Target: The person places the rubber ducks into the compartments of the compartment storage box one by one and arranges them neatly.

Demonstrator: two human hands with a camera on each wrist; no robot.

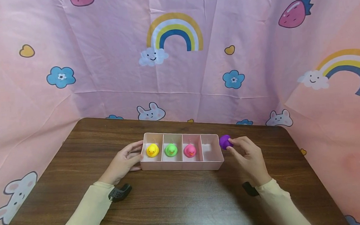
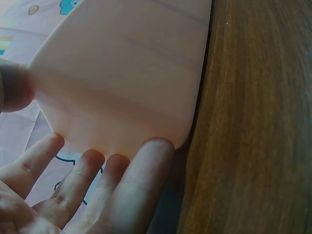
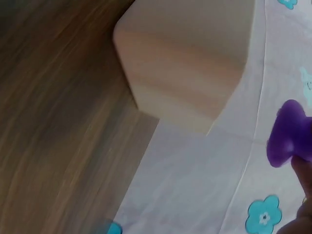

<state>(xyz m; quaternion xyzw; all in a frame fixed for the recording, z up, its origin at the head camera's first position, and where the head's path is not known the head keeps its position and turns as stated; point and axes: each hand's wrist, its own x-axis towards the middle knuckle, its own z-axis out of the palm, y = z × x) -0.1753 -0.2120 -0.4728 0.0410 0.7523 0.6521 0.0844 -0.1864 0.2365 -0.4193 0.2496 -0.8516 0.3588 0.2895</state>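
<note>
A pale pink box with four compartments (image 1: 182, 165) stands on the table. Its left three compartments hold a yellow toy duck (image 1: 152, 150), a green toy duck (image 1: 171, 150) and a pink toy duck (image 1: 190, 150); the rightmost compartment is bare. My left hand (image 1: 122, 163) holds the box's left end, thumb at the rim and fingertips spread along the end wall. My right hand (image 1: 248, 154) pinches a purple toy duck (image 1: 225, 142) between thumb and fingers, just beyond the box's right end. The duck's face is hidden. In the right wrist view this duck (image 3: 288, 134) is apart from the box.
The dark wooden table (image 1: 177, 200) reaches back to a pink printed cloth (image 1: 114, 61), which hangs behind it and on both sides. Each wrist carries a dark strap, one of them the left strap (image 1: 120, 193).
</note>
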